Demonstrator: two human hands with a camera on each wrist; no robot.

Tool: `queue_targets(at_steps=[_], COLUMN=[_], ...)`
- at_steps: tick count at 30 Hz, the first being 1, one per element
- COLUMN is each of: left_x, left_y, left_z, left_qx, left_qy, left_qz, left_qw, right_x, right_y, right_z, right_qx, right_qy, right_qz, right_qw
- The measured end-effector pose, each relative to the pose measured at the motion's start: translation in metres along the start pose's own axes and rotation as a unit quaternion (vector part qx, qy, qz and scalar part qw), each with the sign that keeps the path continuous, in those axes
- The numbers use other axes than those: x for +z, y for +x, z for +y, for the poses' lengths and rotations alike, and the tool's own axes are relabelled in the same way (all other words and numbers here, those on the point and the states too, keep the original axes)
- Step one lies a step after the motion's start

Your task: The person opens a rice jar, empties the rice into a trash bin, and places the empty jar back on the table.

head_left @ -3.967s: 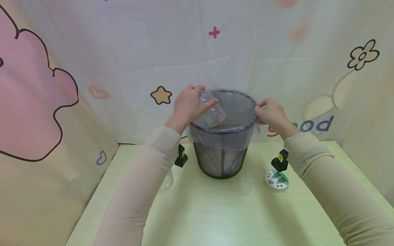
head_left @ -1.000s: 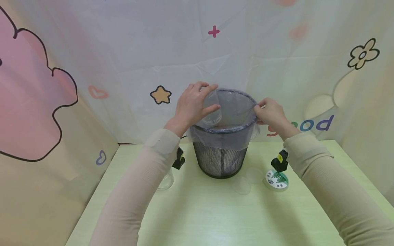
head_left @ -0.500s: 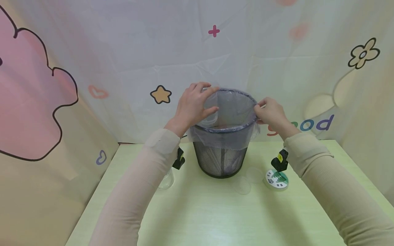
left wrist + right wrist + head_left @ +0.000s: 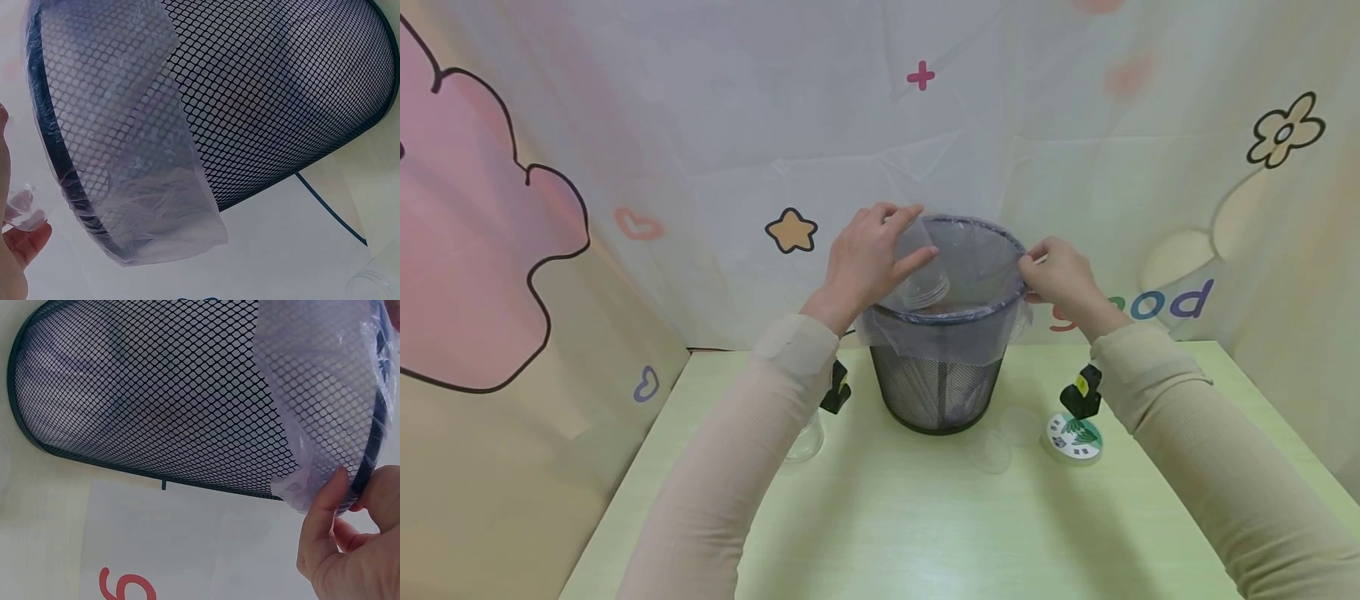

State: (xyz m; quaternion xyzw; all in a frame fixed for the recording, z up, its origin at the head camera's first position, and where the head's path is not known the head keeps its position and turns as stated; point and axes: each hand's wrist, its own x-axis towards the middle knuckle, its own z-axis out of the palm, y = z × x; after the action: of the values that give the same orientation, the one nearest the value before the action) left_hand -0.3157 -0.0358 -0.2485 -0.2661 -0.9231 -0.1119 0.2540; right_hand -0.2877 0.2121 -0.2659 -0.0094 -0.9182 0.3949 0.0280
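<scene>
The table [image 4: 887, 533] is a pale green surface set against a printed backdrop [image 4: 700, 125] with cloud, star and flower motifs. At the table's far middle stands a black mesh wastebasket [image 4: 938, 392], upright, lined with a thin translucent bag [image 4: 880, 333] whose edge is folded outward over the rim and hangs down the outer wall; the left wrist view shows this overhang [image 4: 156, 206] lying against the mesh [image 4: 269, 94]. The left hand [image 4: 868, 258] is above the near-left part of the rim, fingers curled round a clear plastic bottle [image 4: 921, 279], which is tilted over the basket's opening with its lower end inside the rim line. The right hand [image 4: 1060, 279] is at the right side of the rim; the right wrist view shows its thumb and fingers [image 4: 328, 506] pinching the rim together with the bag edge. On the table right of the basket lies a round green-and-white lid [image 4: 1075, 439], with two clear discs [image 4: 1003, 442] just to its left, overlapping each other. A clear glass vessel [image 4: 805, 442] stands left of the basket, partly hidden by the left sleeve [image 4: 730, 467].
</scene>
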Motion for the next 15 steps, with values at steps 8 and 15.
queue_targets(at_steps=[8,15], left_x=[0.0001,0.0012], left_y=[-0.0015,-0.0016], left_z=[-0.0024,-0.0039], left_qx=[0.004,0.023], left_qy=[0.025,0.032], left_qz=[-0.004,0.006], left_qw=[0.9997,0.9992], right_x=[0.0005,0.0011], right_y=[0.0010,0.0011], right_z=[0.0003,0.0003], right_qx=[0.001,0.002], right_qy=[0.002,0.004], right_qz=[0.003,0.004], right_qw=[1.000,1.000])
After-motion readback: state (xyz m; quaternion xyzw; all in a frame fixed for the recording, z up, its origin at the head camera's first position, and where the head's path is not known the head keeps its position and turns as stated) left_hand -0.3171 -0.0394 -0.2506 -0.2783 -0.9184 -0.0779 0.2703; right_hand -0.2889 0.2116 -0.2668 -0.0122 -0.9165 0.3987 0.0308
